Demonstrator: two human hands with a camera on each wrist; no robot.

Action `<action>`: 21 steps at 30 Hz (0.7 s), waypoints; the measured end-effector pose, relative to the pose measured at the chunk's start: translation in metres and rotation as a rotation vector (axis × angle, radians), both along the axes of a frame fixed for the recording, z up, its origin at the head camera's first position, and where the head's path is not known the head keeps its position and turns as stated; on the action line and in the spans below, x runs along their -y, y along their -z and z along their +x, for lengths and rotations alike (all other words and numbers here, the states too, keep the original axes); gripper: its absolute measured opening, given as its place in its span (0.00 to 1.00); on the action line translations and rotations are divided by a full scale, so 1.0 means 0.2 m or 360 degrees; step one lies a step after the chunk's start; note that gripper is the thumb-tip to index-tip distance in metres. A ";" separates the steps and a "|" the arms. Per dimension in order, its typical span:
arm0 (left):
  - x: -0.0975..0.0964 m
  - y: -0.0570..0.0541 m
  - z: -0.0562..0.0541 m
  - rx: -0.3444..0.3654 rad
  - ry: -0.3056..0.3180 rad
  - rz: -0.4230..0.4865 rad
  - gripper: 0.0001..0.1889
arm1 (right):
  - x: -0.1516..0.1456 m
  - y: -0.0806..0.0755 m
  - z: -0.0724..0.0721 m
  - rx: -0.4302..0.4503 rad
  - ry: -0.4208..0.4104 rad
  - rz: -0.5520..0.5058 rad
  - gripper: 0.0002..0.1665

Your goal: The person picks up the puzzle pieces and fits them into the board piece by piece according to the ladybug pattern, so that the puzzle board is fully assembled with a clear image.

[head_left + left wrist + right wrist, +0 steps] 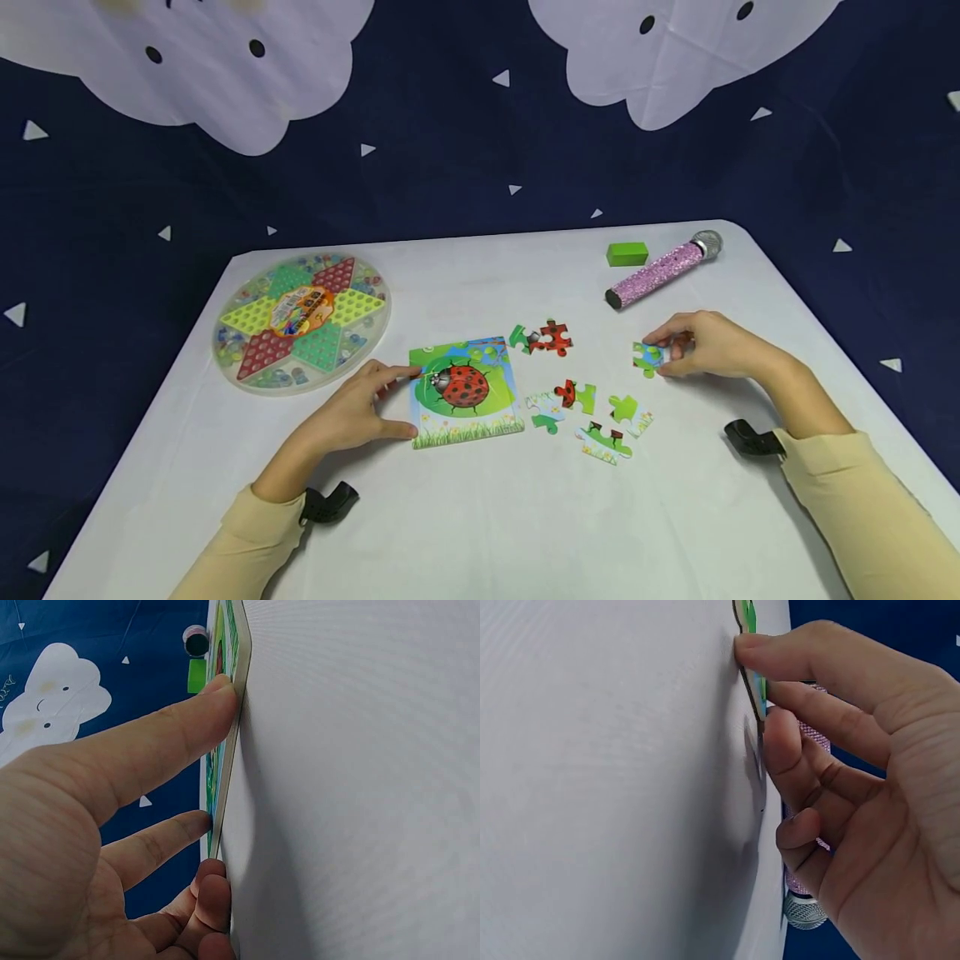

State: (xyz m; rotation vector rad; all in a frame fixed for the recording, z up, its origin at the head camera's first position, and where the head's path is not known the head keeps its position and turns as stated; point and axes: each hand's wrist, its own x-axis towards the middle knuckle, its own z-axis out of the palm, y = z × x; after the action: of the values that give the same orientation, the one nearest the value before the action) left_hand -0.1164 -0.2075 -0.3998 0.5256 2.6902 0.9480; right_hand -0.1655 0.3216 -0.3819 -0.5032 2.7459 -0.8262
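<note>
A square ladybug picture board [467,417] lies flat in the middle of the table. My left hand [363,404] is at its left side in the head view; the thumb and forefinger touch the board with straight fingers, as the left wrist view of the board's edge [238,675] also shows. My right hand [708,346] pinches a blue and green jigsaw piece [647,357] between thumb and fingers, tilted off the cloth in the right wrist view. Between the hands lie several loose pieces, among them a red one [557,337] and a grass-edged one [603,443].
A round Chinese checkers board [255,379] with marbles lies at the back left. At the back right are a green block [627,254] and a pink glittery microphone [660,273]. A white cloth covers the table [480,533]; a dark blue patterned curtain [435,200] hangs behind.
</note>
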 end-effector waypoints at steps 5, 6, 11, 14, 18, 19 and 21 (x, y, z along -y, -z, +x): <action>0.00 0.00 0.00 -0.0002 -0.0007 0.0002 0.46 | 0.01 0.00 -0.01 -0.0068 -0.0009 -0.0048 0.26; 0.00 0.00 0.00 -0.0001 -0.0008 0.0002 0.46 | 0.02 0.00 -0.02 -0.0087 -0.0017 -0.0055 0.26; 0.00 0.00 0.00 0.0005 -0.0010 0.0003 0.46 | 0.08 -0.02 -0.05 -0.0145 -0.0080 -0.0064 0.25; 0.00 0.00 0.00 0.0002 -0.0011 -0.0001 0.46 | 0.14 -0.03 -0.07 -0.0162 -0.0117 -0.0057 0.25; 0.00 0.00 0.00 0.0001 -0.0011 -0.0003 0.46 | 0.24 -0.06 -0.10 -0.0164 -0.0159 -0.0047 0.26; 0.00 0.00 0.00 0.0002 -0.0011 -0.0002 0.46 | 0.26 -0.06 -0.11 -0.0163 -0.0172 -0.0046 0.25; 0.00 0.00 0.00 0.0004 -0.0007 0.0002 0.46 | 0.31 -0.06 -0.12 -0.0167 -0.0200 -0.0037 0.25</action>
State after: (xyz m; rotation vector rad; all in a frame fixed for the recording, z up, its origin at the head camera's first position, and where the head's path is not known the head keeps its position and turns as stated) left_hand -0.1163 -0.2079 -0.3995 0.5189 2.6897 0.9512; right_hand -0.1896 0.2606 -0.3691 -0.7349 2.7671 -0.8239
